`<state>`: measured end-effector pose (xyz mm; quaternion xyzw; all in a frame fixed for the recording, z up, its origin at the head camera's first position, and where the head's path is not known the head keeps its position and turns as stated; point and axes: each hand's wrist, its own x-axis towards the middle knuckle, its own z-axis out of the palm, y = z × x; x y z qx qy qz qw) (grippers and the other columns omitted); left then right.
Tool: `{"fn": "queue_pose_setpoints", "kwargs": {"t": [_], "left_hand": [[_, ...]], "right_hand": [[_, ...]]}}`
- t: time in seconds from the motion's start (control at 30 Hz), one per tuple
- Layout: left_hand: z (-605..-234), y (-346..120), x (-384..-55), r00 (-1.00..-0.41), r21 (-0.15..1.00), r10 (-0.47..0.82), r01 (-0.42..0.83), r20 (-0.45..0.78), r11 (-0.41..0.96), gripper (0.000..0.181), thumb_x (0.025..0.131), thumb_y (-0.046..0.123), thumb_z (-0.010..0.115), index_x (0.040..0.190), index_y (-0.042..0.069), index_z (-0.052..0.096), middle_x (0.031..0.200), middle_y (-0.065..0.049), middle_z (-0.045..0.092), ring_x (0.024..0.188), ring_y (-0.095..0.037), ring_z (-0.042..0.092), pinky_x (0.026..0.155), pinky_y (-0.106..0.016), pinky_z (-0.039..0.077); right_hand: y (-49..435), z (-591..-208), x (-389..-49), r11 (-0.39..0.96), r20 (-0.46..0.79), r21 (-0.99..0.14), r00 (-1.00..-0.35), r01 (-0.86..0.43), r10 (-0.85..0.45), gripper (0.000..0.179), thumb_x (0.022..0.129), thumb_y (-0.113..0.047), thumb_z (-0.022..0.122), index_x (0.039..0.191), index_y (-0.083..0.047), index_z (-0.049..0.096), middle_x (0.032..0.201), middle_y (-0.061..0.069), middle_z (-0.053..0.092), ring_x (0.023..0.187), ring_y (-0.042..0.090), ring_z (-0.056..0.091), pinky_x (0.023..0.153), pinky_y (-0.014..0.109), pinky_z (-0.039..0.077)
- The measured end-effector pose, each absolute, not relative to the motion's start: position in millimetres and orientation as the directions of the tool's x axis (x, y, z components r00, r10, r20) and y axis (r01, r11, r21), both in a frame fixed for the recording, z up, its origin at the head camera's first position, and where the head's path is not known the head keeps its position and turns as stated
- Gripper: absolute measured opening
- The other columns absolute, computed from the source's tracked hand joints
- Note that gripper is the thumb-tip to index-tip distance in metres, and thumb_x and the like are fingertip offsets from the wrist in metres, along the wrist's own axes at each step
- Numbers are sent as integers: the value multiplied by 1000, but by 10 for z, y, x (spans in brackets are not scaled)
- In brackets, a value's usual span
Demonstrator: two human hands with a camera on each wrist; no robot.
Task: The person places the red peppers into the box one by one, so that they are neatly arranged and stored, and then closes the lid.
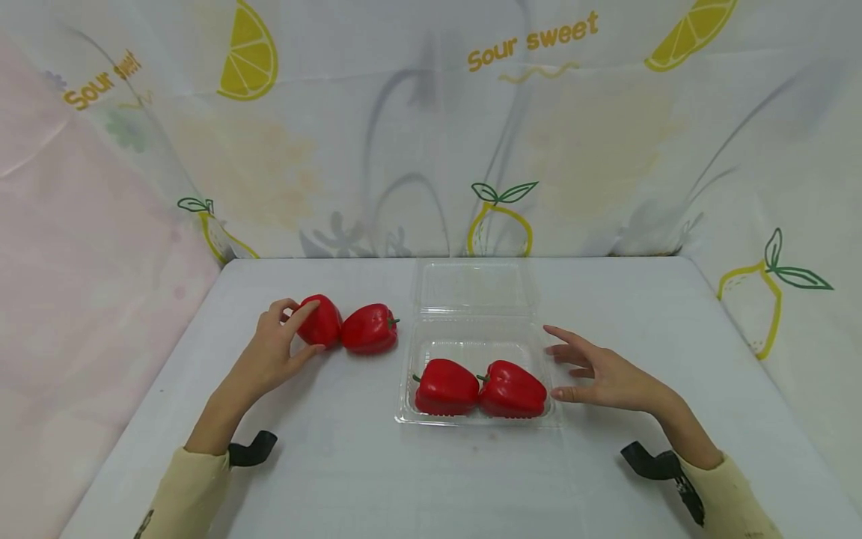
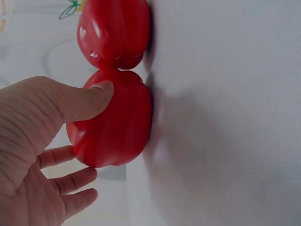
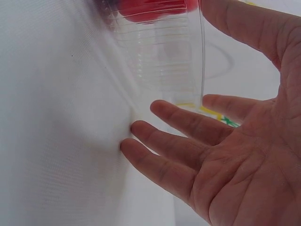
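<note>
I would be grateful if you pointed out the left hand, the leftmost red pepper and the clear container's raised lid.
Left hand (image 1: pixel 272 352): head view, on the back of the hand.
Leftmost red pepper (image 1: pixel 325 325): head view, on its side.
Clear lid (image 1: pixel 477 287): head view, mid-panel.

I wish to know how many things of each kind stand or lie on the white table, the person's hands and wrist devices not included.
Red bell peppers: 4
Clear plastic container, lid included: 1
Total: 5
</note>
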<state>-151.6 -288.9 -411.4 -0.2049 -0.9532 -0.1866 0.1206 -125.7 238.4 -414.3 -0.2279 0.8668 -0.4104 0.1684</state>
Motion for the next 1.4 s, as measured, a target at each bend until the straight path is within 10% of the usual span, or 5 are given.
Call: {"fn": "queue_pose_setpoints", "kwargs": {"t": [1.4], "left_hand": [[-4065, -2982, -1499, -896, 301, 240, 361, 373, 882, 67, 71, -5, 84, 131, -2, 55, 110, -26, 49, 100, -40, 46, 72, -52, 54]], "right_hand": [[2391, -4164, -1256, 565, -116, -788, -844, -243, -524, 94, 80, -34, 80, 155, -16, 25, 140, 20, 51, 126, 40, 50, 93, 51, 51]]}}
